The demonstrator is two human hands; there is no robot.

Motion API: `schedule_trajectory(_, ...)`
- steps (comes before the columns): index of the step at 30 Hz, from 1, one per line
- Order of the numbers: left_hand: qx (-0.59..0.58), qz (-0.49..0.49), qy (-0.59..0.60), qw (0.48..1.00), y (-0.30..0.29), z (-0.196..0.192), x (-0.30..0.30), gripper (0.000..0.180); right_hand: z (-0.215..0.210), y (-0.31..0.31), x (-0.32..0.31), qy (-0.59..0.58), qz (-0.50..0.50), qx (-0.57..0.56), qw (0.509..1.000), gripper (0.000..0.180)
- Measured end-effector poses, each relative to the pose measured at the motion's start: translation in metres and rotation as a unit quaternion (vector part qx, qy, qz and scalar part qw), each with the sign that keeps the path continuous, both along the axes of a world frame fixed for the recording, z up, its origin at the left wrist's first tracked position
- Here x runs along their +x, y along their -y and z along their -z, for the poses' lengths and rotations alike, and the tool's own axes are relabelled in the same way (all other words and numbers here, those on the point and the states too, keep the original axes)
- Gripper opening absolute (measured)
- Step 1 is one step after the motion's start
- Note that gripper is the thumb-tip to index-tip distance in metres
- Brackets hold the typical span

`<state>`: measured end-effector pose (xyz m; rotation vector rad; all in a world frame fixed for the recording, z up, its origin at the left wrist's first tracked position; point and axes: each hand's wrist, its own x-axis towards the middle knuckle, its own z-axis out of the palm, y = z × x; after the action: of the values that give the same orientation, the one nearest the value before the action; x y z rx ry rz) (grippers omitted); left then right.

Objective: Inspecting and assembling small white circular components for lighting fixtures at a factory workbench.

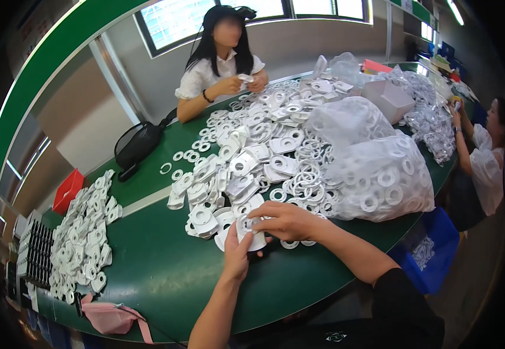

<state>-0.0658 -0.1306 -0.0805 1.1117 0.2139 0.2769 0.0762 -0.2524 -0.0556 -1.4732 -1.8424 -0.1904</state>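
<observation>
Near the middle of the table's front edge, my left hand (238, 253) is closed around a white plastic part (245, 234) with a round hole. From the right, my right hand (290, 223) reaches over it, fingers bent and pressed on the part near its hole; whether a separate ring is under those fingertips I cannot make out. Just beyond my hands spreads a big heap of similar white plastic parts (241, 164). Loose white rings (306, 177) lie along its right side, next to a clear plastic bag (380, 180) full of rings.
Across the green table (165, 262), a person (223, 64) handles a white part; another person (485, 151) works at far right. A second pile (84, 238) lies left, by a red bin (68, 191). A black bag (139, 145), pink pouch (110, 317) and blue crate (438, 250) are around.
</observation>
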Motion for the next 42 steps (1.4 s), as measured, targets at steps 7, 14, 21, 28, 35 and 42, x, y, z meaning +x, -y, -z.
schedule_trajectory(7,0.093,0.028,-0.013,0.995,0.008,-0.001,-0.001,0.043,0.004,-0.002,-0.012,-0.209,0.119,0.026,0.97,0.022)
schedule_trajectory(14,0.116,0.047,-0.018,0.992,0.012,-0.001,-0.002,0.046,0.021,-0.008,-0.006,-0.277,0.093,-0.018,0.956,0.02)
schedule_trajectory(21,0.368,-0.105,-0.042,0.923,0.002,0.026,0.0,0.021,0.01,0.001,0.011,-0.376,-0.009,-0.142,0.916,0.021)
schedule_trajectory(28,0.454,-0.132,-0.018,0.881,0.006,0.009,-0.001,0.022,0.016,-0.002,0.003,-0.291,0.026,-0.169,0.941,0.019)
schedule_trajectory(35,0.482,-0.108,-0.05,0.868,-0.001,0.004,-0.003,0.027,0.023,-0.006,-0.007,-0.205,0.082,-0.119,0.968,0.017)
schedule_trajectory(42,0.307,-0.237,0.018,0.921,0.01,0.02,0.003,0.014,0.027,-0.019,-0.01,-0.607,0.024,-0.031,0.793,0.03)
